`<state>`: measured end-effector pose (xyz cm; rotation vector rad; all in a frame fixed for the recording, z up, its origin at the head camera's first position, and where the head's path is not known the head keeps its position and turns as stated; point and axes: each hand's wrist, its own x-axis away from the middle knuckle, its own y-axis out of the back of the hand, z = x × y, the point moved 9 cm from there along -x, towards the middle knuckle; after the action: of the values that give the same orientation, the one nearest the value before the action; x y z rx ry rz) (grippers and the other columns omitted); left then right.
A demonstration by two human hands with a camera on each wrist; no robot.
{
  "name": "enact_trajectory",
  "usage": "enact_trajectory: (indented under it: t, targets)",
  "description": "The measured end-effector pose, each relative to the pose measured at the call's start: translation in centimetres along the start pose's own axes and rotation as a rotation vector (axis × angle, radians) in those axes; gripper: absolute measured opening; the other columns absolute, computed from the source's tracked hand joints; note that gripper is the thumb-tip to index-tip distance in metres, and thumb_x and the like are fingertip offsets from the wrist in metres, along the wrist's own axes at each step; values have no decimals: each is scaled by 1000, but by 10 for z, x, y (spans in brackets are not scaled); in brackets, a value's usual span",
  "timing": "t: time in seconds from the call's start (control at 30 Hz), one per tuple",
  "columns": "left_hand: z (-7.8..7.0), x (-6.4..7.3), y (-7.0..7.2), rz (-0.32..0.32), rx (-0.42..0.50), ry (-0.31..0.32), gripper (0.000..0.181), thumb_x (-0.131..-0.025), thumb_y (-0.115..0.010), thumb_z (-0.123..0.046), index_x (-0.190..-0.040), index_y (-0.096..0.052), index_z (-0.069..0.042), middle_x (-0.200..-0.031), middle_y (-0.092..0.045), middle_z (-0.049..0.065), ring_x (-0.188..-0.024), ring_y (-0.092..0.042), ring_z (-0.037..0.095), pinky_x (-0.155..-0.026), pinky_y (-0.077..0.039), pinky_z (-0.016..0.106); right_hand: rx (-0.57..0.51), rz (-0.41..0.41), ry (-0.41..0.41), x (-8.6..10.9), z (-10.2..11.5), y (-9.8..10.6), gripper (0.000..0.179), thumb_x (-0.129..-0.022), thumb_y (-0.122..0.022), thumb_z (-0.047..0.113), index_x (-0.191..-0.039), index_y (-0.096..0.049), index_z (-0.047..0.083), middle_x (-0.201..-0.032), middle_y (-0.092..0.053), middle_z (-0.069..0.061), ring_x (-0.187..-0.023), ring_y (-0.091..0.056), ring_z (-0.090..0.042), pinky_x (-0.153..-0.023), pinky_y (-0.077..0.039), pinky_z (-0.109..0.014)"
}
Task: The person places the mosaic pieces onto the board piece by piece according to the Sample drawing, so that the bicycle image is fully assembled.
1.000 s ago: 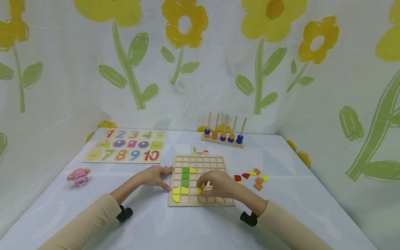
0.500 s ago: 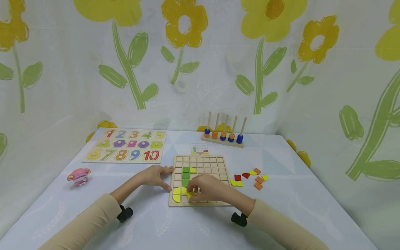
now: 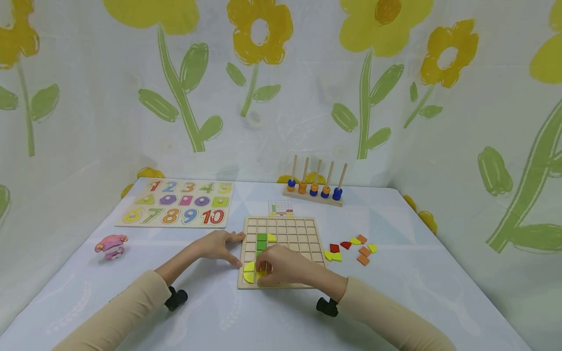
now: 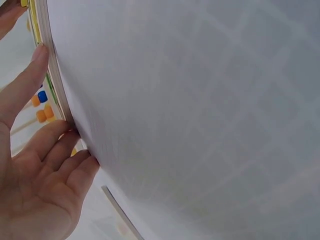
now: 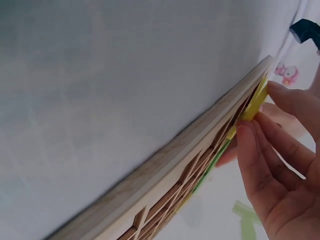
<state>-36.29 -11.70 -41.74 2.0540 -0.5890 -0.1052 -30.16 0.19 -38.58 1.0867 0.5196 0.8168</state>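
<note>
I found the counter (image 3: pixel 219 317) bearing the work, with the grid board (image 3: pixel 303 239) flat on it and only part-filled. The left hand (image 3: pixel 217 245) was spread, thumb apart from fingers, against the board's left edge. The right hand (image 3: pixel 283 265) pinched a yellow piece (image 5: pixel 256 102) between thumb and fingertips at the near-left part of the grid; whether it was fully seated I could not tell. A pattern card (image 3: pixel 280 208) lay just beyond the board, its details too small to read fully. Placed, by my count: two green squares (image 3: pixel 262 237) plainly, a third partly behind the right hand, one yellow quarter-circle (image 3: pixel 272 238) beside the top green, and two more in the near-left corner. Left over, right of the board: loose red, yellow and orange pieces (image 3: pixel 364 251). I saw no red or orange on the grid, so I judged the work perhaps half done.
</note>
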Motion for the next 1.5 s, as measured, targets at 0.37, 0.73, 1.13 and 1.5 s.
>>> enact_trajectory:
  t: [0.37,0.73,1.13,1.5]
  targets:
    - [-3,0,1,2,-4,0,85,-69,-87,-35,-140,-49,-6,-145,-42,18,-136,-35,37,-109,-30,54,6,-12,-5,-2,-1,-2,13,-81,-79,14,-93,-74,12,-76,-64,12,-69,-55,-2,-64,-47,-10]
    - [-2,1,1,0,-8,21,86,-69,-87,-35,-141,-49,-7,-146,-41,18,-136,-35,37,-109,-29,54,-38,-18,2,-1,0,-2,13,-81,-77,5,-92,-75,11,-78,-66,11,-70,-55,-1,-66,-48,-9]
    - [1,-1,-1,-7,-7,29,87,-67,-87,-36,-140,-50,-7,-146,-41,16,-137,-35,36,-110,-28,53,22,-69,-28,20,-10,10,13,-85,-75,14,-98,-76,16,-91,-69,13,-83,-59,0,-75,-49,-14]
    - [-1,-1,0,-6,-18,21,87,-67,-87,-35,-140,-49,-7,-146,-40,19,-136,-35,37,-109,-30,53,17,-156,-76,59,-37,32,15,-84,-77,19,-98,-75,14,-95,-70,5,-91,-62,-13,-77,-54,-27]
